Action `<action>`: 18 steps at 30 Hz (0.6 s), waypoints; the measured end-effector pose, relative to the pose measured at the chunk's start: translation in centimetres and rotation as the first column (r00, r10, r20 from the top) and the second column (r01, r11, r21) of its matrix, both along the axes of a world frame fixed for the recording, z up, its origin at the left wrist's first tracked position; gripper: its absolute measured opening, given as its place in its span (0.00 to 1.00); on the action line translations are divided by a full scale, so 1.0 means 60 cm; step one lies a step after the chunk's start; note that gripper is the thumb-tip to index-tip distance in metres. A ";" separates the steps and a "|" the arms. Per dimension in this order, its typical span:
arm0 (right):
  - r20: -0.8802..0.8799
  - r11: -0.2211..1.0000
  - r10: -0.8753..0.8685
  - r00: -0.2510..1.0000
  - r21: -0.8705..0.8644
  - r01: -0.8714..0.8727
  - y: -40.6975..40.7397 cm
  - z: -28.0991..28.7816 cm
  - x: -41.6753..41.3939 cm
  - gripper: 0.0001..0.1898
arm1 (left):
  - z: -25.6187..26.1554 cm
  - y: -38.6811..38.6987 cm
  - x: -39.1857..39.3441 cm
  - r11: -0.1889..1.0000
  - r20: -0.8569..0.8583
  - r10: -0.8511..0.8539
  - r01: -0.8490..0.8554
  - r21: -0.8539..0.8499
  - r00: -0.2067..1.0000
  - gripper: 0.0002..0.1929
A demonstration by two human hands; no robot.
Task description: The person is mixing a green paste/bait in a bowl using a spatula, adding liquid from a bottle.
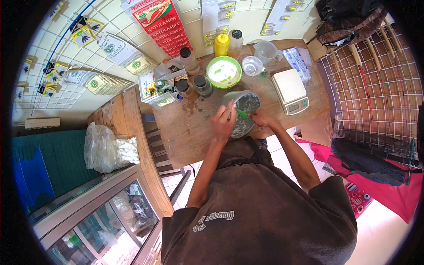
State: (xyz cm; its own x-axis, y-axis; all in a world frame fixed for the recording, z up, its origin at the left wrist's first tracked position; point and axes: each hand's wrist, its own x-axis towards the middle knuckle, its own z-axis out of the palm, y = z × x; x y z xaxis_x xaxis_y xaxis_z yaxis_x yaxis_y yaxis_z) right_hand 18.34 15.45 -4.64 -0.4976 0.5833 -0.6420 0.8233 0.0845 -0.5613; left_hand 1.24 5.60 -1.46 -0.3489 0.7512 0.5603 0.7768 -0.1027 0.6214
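Note:
A round grey basin (247,99) is tipped up at the table's near edge, its mouth turned to the right. Pale, crumbly residue coats its inner surface. My left hand (224,121) grips the basin by its left side and rim. In my right hand (263,118) is a green plastic scraper (242,114), its far end inside the basin near my left fingers. Just beyond stands a green bowl (224,71) with white powder in it.
Lidded jars (202,85) and an organizer box (158,84) stand left on the wooden table (185,139). Behind are a yellow squeeze bottle (222,44), a clear cup (252,65) and a plastic measuring jug (266,51). A digital kitchen scale (290,91) sits right. A glass display case (109,215) flanks me left.

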 end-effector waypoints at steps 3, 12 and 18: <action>0.061 0.952 -0.199 0.978 -0.223 0.207 -0.015 0.011 -0.010 0.22 | -0.007 -0.004 -0.006 1.000 0.030 0.021 -0.022 0.005 0.999 0.10; 0.057 0.967 0.145 0.988 0.203 -0.154 -0.124 0.009 -0.041 0.21 | -0.020 -0.011 -0.006 0.997 0.160 0.072 -0.077 0.026 0.984 0.09; -0.048 0.936 0.212 0.976 0.298 -0.188 -0.120 -0.058 -0.068 0.22 | -0.021 -0.028 -0.013 0.998 0.151 0.066 -0.068 0.009 0.986 0.11</action>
